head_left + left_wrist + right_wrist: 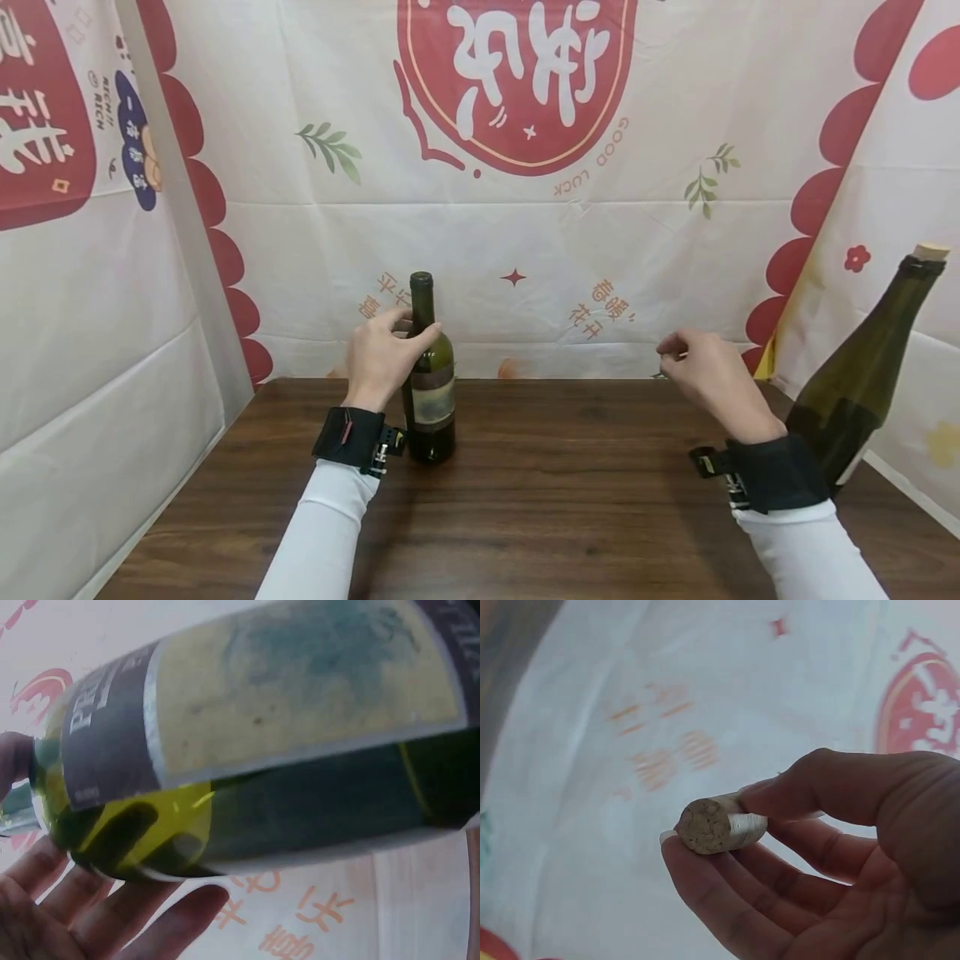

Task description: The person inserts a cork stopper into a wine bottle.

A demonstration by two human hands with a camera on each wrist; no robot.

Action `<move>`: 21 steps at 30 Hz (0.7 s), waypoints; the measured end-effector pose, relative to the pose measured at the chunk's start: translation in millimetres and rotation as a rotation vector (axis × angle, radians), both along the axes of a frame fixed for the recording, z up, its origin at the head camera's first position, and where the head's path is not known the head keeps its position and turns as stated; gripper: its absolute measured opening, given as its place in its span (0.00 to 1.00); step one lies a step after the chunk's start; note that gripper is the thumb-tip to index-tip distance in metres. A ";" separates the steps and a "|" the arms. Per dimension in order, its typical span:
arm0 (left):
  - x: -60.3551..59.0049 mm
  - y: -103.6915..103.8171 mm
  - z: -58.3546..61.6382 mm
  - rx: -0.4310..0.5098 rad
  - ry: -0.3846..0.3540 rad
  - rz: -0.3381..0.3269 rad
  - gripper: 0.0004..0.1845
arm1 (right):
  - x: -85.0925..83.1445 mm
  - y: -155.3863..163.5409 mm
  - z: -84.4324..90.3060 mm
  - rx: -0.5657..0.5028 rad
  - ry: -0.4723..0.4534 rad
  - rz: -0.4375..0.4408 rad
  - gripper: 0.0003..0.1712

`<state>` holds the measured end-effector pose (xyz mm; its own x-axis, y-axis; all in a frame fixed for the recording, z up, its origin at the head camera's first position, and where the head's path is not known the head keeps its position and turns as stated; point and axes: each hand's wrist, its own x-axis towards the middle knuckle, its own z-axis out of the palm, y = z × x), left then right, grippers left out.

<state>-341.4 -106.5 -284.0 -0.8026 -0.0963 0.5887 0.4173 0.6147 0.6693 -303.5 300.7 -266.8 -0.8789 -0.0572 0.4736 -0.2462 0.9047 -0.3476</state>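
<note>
A dark green wine bottle (432,400) with a pale label stands upright on the table. My left hand (384,354) holds it at the neck, thumb on one side and fingers on the other. In the left wrist view the bottle (300,697) fills much of the picture, and the left hand's fingers (52,885) lie along its shoulder. The bottle's mouth shows no cork in the head view. My right hand (716,379) is raised above the table's right part. It pinches a cork (718,825) between thumb and fingers, one round end showing in the right wrist view.
Beside my right forearm, a second green bottle (862,367) with a cork (932,252) in its mouth appears tilted; the arm hides part of it. Brown wood-grain table (540,500) lies below the hands. A printed cloth (525,242) hangs behind and at both sides.
</note>
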 end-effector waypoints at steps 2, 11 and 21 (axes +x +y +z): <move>0.8 1.8 0.9 -0.009 0.000 -0.028 0.28 | 5.5 -8.2 7.1 -0.018 0.011 0.009 0.11; 5.3 4.3 7.2 -0.001 -0.056 -0.200 0.26 | 29.3 -35.5 28.7 -0.100 0.020 0.061 0.09; 10.8 8.2 9.9 0.042 -0.196 -0.474 0.22 | 48.4 -57.6 41.6 -0.137 0.106 0.105 0.09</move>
<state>-330.6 -98.4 -274.1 -0.8584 0.2848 0.4267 0.5082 0.3589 0.7829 -255.2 243.1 -225.2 -0.8162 -0.0747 0.5729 -0.3786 0.8181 -0.4328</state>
